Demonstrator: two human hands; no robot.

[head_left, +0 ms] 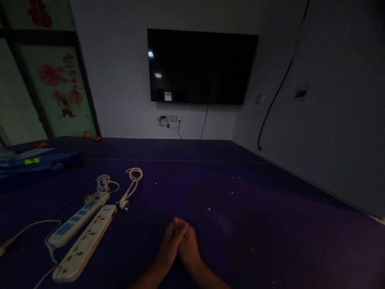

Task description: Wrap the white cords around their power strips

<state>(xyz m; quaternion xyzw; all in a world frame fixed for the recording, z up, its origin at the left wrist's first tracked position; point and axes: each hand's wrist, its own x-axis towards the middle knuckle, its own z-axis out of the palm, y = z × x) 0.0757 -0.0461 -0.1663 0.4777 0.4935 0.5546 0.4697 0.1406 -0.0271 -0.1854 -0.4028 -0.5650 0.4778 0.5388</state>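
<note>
On the dark table (240, 208) right in front of me, my left hand (170, 245) and right hand (190, 248) are pressed together, fingers folded in against each other, with nothing held in either. Both rest on the cloth, forearms coming in from the bottom edge. The nearest thing is the white strip (86, 243), lying off to my left and well apart from my hands, slanting away from me. Just beside it, on its far side, lies the blue strip (76, 220). A coiled cord (132, 182) sits beyond them, its plug (124, 204) near the white strip's far end. I judge this a pause, with no work in hand: nothing is gripped or touched. Any reach for the white strip would call for parting my hands first, then carrying the left one across and down onto its body, clear of the loose cords around it.
</note>
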